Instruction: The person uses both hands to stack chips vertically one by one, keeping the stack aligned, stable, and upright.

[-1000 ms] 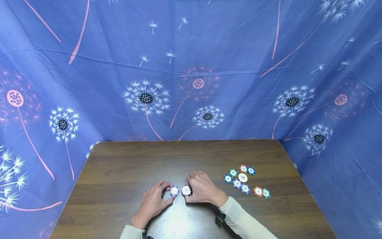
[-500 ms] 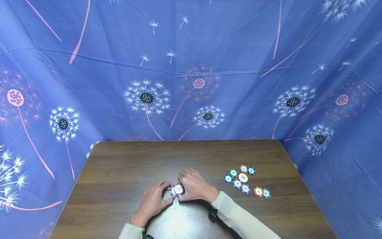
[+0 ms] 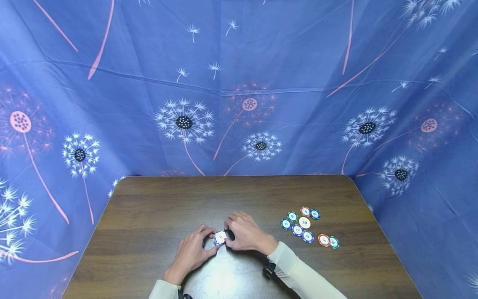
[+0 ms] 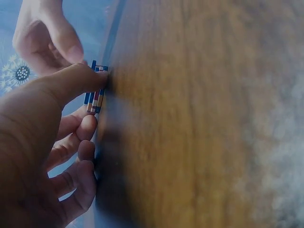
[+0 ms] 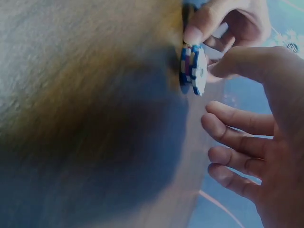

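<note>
Left of the table's centre, a short stack of poker chips [image 3: 219, 237] rests on the wooden table. Its top chip has a white face and sits slightly off the ones below in the right wrist view. My left hand [image 3: 191, 251] holds the stack by its edges between thumb and fingers. Blue, white and red edge bands of the chip stack [image 4: 96, 102] show past the left thumb. My right hand [image 3: 248, 234] is at the stack's right side, thumb tip close to the top chip's face. Its other fingers [image 5: 223, 124] are spread loosely, apart from the chips.
On the right of the table [image 3: 168, 207] lie several loose chips: a yellowish chip marked 50 [image 3: 304, 222] among blue, green and red ones, and a red chip [image 3: 324, 240] overlapping a green chip [image 3: 334, 242]. A blue dandelion-print cloth [image 3: 298, 124] hangs behind and beside the table.
My right hand has moved left with a chip, which now lies on top of the chips in my left hand. The right fingers have since drawn slightly back. The left hand has stayed in place.
</note>
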